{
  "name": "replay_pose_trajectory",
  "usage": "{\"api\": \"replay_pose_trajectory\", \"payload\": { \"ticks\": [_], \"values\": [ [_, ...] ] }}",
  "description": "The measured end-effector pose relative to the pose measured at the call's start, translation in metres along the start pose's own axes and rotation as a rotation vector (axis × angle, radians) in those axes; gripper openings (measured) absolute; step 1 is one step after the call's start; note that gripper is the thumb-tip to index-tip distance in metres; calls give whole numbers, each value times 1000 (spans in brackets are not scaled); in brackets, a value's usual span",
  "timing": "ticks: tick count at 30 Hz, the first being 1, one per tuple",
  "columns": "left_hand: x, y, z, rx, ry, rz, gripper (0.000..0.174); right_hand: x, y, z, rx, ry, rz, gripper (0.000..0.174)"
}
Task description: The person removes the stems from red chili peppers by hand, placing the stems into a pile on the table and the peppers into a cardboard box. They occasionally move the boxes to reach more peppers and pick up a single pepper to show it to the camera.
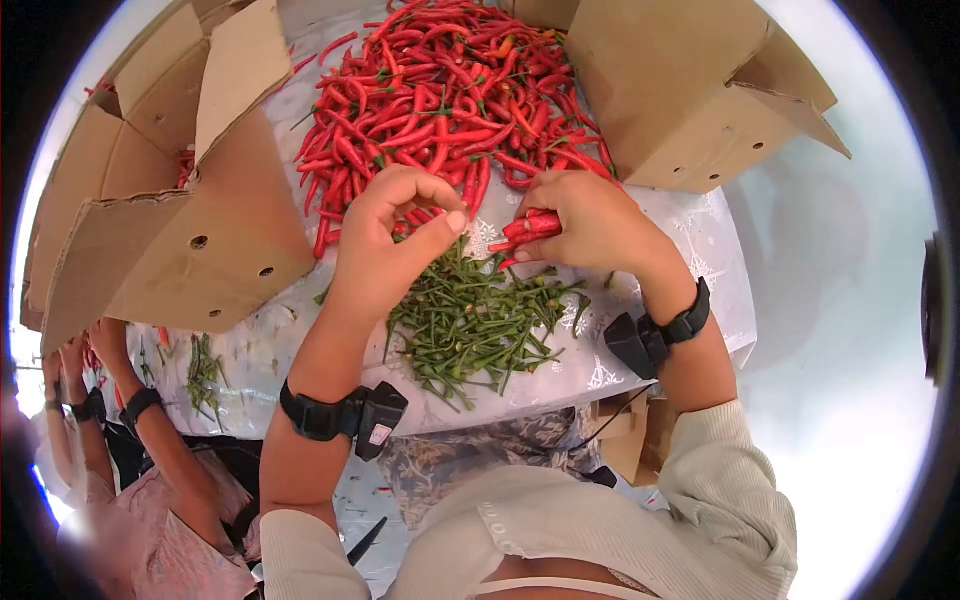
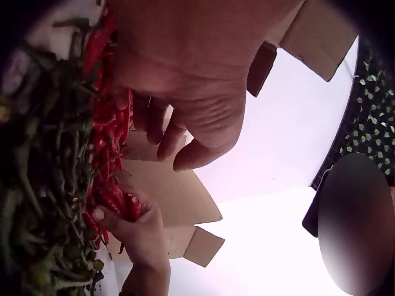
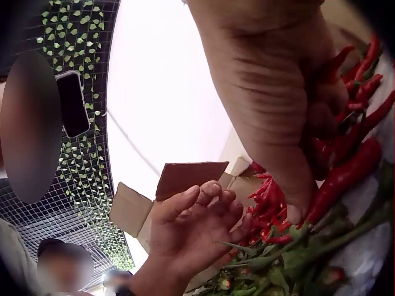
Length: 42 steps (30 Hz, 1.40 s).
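My right hand grips several red chili peppers, their blunt ends bunched toward the left hand. In the left wrist view the peppers lie between its thumb and fingers. My left hand hovers over the near edge of the chili heap, fingers loosely bent and thumb pointing right. The right wrist view shows the left palm with nothing held in it. Below both hands lies a pile of green chili stems on the patterned white tablecloth.
An open cardboard box stands at the left, with some red chilies inside. Another carton is at the back right. At the lower left, another person's hands are near a smaller stem pile.
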State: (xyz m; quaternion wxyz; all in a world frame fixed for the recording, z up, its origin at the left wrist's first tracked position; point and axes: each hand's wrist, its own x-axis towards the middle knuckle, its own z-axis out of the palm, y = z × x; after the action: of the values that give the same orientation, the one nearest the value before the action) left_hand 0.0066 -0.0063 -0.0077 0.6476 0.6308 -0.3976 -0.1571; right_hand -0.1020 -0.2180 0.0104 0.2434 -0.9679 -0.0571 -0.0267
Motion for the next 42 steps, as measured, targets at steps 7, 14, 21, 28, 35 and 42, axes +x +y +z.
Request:
{"api": "replay_pose_trajectory", "payload": {
  "ticks": [7,14,21,28,35,42],
  "values": [
    [-1,-2,-2,-132,19,-116,9,3,-2,6,65,79,-74,26],
    [0,-4,7,-90,33,-37,19,9,-24,-2,1224,323,158,29],
    [-6,4,14,-101,67,-161,19,11,-37,10,1319,383,177,21],
    [-6,10,9,270,176,-55,11,11,-24,8,632,681,62,27],
    [-8,13,13,486,47,59,11,4,-30,7,303,254,-83,25],
    [-5,15,13,471,-47,140,8,4,-26,6,226,226,-218,26]
  ]
}}
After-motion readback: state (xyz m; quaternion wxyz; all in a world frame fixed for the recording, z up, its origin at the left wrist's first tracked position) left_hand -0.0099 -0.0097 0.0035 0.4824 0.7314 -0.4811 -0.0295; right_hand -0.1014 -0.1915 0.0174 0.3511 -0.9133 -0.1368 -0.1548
